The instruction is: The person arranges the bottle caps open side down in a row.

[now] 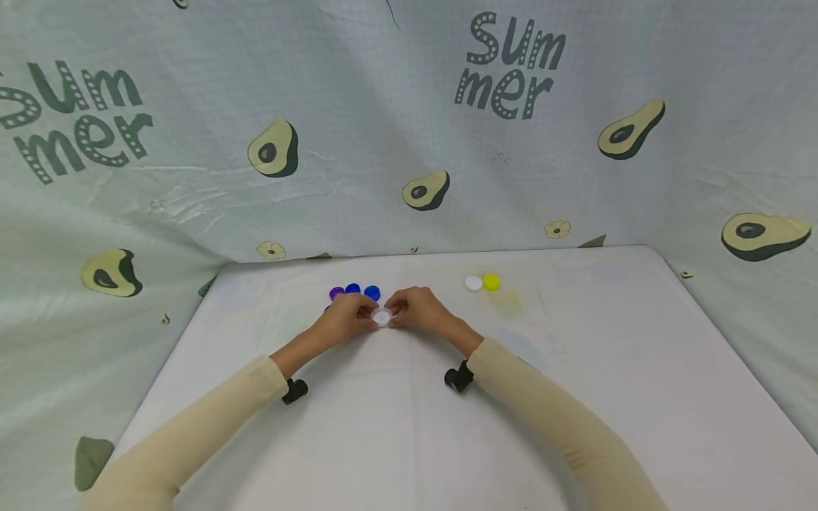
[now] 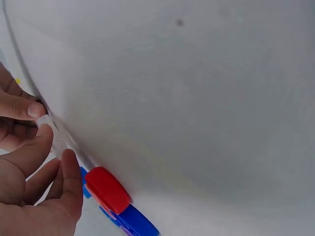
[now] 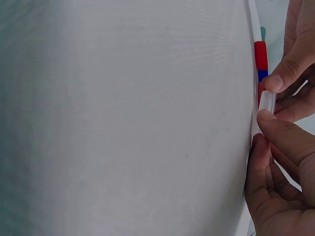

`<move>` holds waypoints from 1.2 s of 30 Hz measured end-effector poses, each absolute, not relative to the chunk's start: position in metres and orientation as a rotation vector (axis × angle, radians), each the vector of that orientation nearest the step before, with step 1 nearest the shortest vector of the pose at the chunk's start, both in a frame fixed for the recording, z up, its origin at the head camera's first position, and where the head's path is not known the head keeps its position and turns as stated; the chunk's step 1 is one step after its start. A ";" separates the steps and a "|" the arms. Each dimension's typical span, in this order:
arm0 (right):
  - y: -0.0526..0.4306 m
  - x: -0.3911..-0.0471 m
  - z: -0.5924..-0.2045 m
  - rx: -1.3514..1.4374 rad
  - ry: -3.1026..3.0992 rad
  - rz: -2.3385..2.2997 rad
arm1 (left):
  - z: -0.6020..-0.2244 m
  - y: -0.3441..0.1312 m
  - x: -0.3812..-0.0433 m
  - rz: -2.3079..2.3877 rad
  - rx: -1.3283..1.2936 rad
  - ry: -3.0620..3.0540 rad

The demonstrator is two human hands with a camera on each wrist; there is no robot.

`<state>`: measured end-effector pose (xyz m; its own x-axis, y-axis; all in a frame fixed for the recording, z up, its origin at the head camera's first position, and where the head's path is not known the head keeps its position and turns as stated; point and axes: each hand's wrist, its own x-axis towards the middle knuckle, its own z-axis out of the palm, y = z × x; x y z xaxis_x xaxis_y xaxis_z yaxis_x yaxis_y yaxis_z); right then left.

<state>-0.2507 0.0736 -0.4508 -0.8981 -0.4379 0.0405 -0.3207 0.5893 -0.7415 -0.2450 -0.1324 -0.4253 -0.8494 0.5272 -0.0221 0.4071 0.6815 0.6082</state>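
Observation:
Between my two hands is a small round clear-white cap, seen nearly edge-on in both wrist views. My left hand pinches its left side between thumb and fingers. From the opposite side my right hand pinches it too. The cap is at or just above the table; which of the two I cannot tell. Close behind the left hand lie two blue caps and a purple cap. A red cap shows beside the left fingers in the left wrist view.
A white cap and a yellow cap lie side by side to the right of my hands. The white table ends at a printed cloth backdrop. Another blue cap is partly hidden by the left hand.

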 end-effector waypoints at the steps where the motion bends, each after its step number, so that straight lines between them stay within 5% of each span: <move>1: 0.074 -0.251 -0.450 -0.650 2.671 -1.199 | -0.425 -0.132 -0.245 0.912 0.750 2.697; 36: 0.140 -0.208 -0.421 -0.867 2.654 -1.191 | -0.412 -0.099 -0.216 1.236 0.906 2.534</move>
<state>-0.2080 0.1397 -0.4209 -0.8314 -0.5400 0.1308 -0.4567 0.5302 -0.7143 -0.2155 -0.0991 -0.4121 -0.7983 0.5939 0.1000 0.4443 0.4687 0.7635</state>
